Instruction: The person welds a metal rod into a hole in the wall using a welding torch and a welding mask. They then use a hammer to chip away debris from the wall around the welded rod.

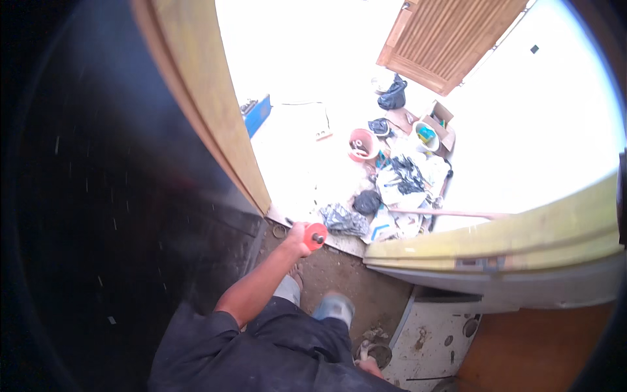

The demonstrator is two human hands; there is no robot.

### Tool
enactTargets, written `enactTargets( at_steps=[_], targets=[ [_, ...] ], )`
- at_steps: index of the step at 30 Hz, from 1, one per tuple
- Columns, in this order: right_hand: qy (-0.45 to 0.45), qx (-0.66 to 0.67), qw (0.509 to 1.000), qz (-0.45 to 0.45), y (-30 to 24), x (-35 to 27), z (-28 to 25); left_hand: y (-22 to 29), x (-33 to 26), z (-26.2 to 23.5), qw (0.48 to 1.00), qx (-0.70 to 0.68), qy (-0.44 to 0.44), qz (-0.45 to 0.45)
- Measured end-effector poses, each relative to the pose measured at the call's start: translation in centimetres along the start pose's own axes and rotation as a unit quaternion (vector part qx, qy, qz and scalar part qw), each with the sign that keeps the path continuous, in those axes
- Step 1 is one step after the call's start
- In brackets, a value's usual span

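My left hand [298, 240] is stretched forward in front of the doorway, closed around a chisel with a round red hand guard [316, 236]. The metal striking end shows at the middle of the guard, and a dark tip shows beyond my fist. Low on the right, my right hand [369, 365] is closed on a pale, handle-like piece [364, 350]; its far end is hard to make out. Beside that hand is a dark round opening or container [380, 355]. My feet stand on the dusty brown floor [356, 281] just inside the threshold.
A yellow door frame [196, 85] borders the doorway. Beyond the threshold lie a crumpled silver-grey bag [344, 219], a pink bucket [363, 144], a white bucket [426, 137], a cardboard box [443, 121], black bags and a long pole [450, 213]. A stained white panel [431, 336] lies at right.
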State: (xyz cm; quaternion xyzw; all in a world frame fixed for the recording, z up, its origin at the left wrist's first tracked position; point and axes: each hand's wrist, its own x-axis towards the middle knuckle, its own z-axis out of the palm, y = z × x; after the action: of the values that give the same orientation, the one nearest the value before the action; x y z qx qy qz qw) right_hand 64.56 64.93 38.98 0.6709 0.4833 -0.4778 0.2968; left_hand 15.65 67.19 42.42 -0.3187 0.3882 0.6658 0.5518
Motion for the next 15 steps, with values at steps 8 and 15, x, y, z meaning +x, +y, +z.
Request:
enactTargets(
  at_steps=[8, 15],
  targets=[
    [-0.01, 0.007, 0.999, -0.045, -30.7, 5.3, -6.2, 20.0, 7.9, 15.3, 0.986, -0.088, -0.138, 0.014],
    [-0.023, -0.124, 0.99, -0.059, -54.3, 12.8, -16.0, 36.5, 17.0, 23.6, 0.974, -0.197, 0.034, 0.108]
  ],
)
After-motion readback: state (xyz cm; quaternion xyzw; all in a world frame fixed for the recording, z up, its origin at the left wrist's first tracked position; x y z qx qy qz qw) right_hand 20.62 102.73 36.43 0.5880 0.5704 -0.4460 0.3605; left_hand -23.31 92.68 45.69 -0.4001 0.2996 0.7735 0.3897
